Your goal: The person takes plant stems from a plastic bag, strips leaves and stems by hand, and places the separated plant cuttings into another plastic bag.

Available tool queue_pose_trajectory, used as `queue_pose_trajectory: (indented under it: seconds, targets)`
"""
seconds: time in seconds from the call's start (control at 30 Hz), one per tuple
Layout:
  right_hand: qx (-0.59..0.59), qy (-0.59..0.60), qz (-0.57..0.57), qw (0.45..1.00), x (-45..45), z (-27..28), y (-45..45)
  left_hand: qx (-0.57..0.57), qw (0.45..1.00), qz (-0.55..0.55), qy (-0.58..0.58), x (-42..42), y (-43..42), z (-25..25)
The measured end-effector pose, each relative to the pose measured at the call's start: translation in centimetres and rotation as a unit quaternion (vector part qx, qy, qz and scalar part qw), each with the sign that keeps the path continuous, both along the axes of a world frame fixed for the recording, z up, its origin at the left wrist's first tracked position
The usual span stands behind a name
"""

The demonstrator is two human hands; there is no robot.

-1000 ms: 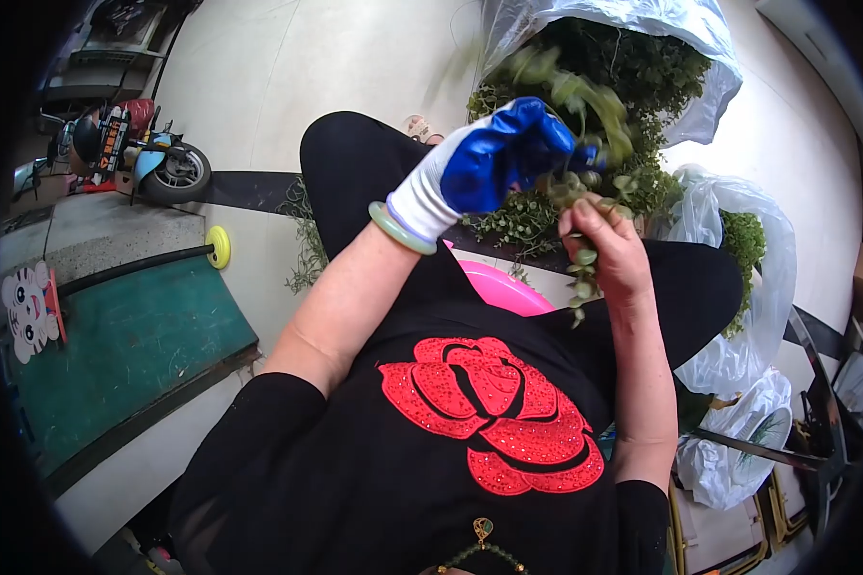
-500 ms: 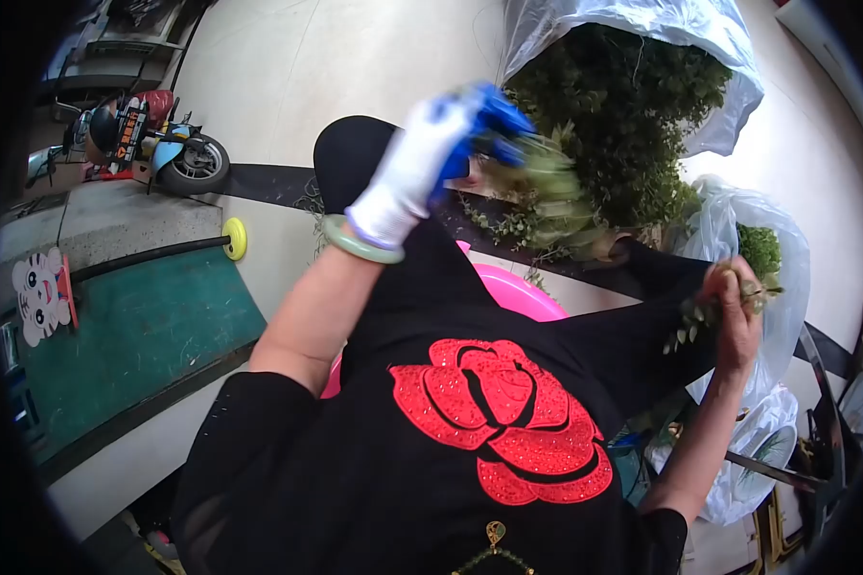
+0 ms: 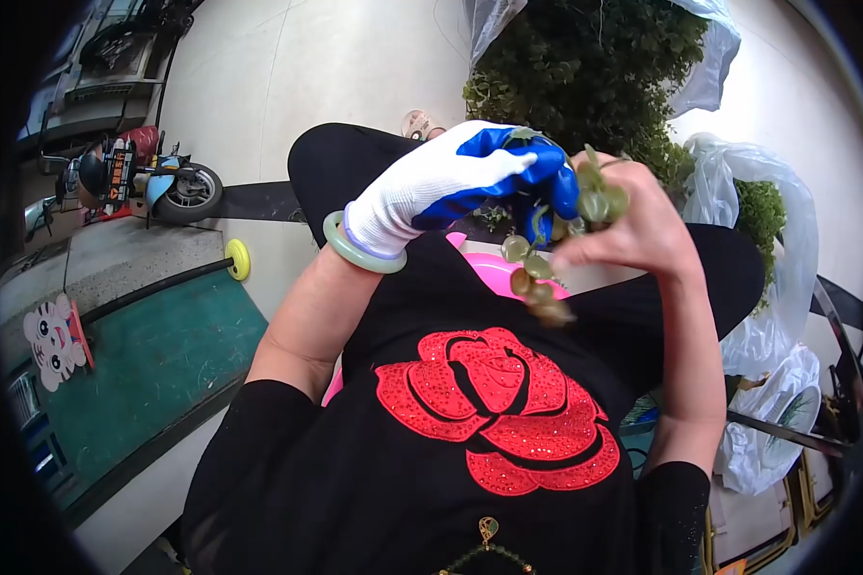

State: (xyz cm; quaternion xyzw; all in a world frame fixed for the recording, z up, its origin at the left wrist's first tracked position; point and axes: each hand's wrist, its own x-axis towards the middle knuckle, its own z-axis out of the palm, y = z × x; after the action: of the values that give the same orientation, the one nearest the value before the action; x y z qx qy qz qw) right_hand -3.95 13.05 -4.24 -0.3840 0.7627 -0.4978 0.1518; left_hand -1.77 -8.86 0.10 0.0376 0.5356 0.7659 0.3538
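My left hand (image 3: 489,182), in a white glove with blue coating and a pale green bangle at the wrist, is closed round a leafy green stem. Round leaves (image 3: 539,268) of this sprig hang below its fingers, the lowest ones blurred. Close beside it on the right, my bare right hand (image 3: 647,225) curls round the leaves at the sprig's upper part, its thumb pointing left; its fingertips are partly hidden. Beyond both hands lies a big heap of dark green foliage (image 3: 585,77) in a clear plastic bag (image 3: 714,57).
A pink basin (image 3: 499,273) shows between my legs. At right stand a plastic bag with greenery (image 3: 762,216) and a crumpled bag (image 3: 762,460). At left are a green board (image 3: 163,345), a yellow disc (image 3: 238,259) and a toy motorbike (image 3: 177,187). A foot (image 3: 420,125) shows ahead.
Half a second ago my hands were far apart, the right one at the right knee with a small sprig. Now they are together over my lap at a leafy stem.
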Motion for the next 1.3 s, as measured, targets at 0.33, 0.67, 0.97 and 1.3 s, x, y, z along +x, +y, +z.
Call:
queue_pose_trajectory:
  seconds: [0.33,0.67,0.97,1.3]
  targets:
    - [-0.137,-0.284,-0.097,0.944,1.6,0.5,1.8,-0.118,0.99,0.043,0.064,0.0,-0.7,0.0]
    - [0.077,0.455,-0.238,0.855,2.1,3.9,1.3,-0.024,0.986,-0.162,-0.039,0.1,0.2,-1.2]
    - [0.126,0.428,-0.155,0.881,1.5,3.4,1.9,0.001,0.989,-0.14,-0.054,0.8,0.8,-0.9]
    - [0.142,0.163,-0.358,0.908,1.0,-1.4,14.2,-0.116,0.991,0.066,-0.009,1.1,-6.1,1.2]
